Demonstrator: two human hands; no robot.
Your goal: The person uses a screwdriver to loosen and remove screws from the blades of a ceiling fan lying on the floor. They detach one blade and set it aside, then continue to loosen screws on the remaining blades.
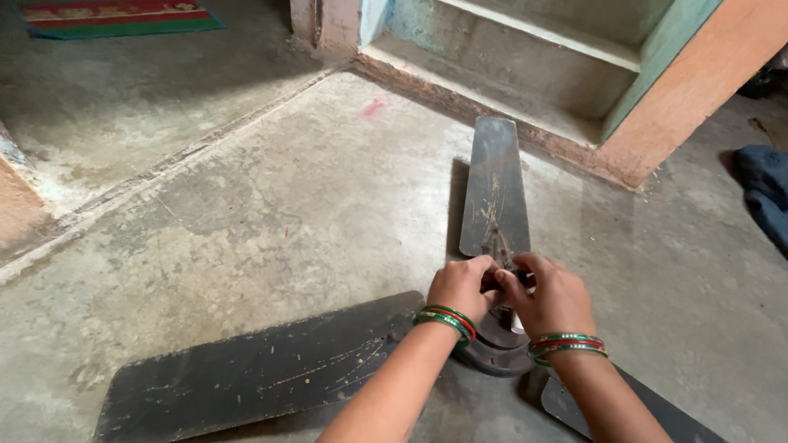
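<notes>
A dark ceiling fan (492, 344) lies on the concrete floor (246, 213), its hub (497, 349) just under the wrists and three blades spread out from it: one blade (495, 189) points away toward the step (509, 66), a second (254, 373) runs off to the left, a third (648, 410) shows partly at the lower right. The left hand (461, 287) and right hand (550, 297) meet over the root of the far blade where it joins the hub, both with fingers curled tight on something small and dark there; what exactly each grip pinches is hidden by the fingers. Bangles (447, 320) sit on both wrists. As a judgement, the risks lie at that joint: the blade edges are thin metal and the knuckles are close to them, so a slip under force could scrape skin. A small fastener, if one comes free, could roll away on the gritty floor. The bangles could also catch on the hub rim. A striped mat (115, 18) and dark cloth (767, 193) lie well apart.
</notes>
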